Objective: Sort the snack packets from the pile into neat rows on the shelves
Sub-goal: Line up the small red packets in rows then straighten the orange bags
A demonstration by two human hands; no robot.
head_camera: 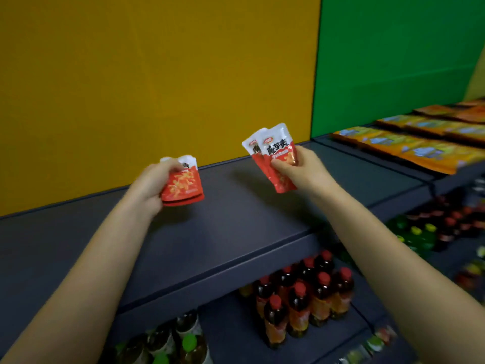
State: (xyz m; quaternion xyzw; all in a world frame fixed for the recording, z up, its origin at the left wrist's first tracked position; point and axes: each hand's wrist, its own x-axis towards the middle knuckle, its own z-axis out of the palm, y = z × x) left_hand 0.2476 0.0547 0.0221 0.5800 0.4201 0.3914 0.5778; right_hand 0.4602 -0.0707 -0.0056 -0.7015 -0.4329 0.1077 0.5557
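A yellow back panel (131, 74) fills most of the view, with a green back panel (393, 61) joining it on the right. Below them runs a dark grey top shelf (236, 224), slanting across the frame. To the right, the neighbouring shelf carries orange packets (409, 151) lying flat in overlapping rows. On the lower level stand red-capped bottles (301, 298) in a tight block, with green-capped bottles (187, 342) at the bottom edge.

Both bare forearms reach over the grey shelf. The left hand (152, 185) and the right hand (307, 172) are well apart, each holding small snack packets above the shelf board.

The left packets (183, 187) are red pouches with a white top band and a printed picture of orange strips; two lie stacked, their lower edges just offset. The thumb presses across the white band from above, and the fingers are curled underneath, out of sight.

The right packets (275, 153) are two of the same kind, upright and fanned, with bold black characters on the white tops. The thumb pinches them across the front; the fingers are hidden behind.
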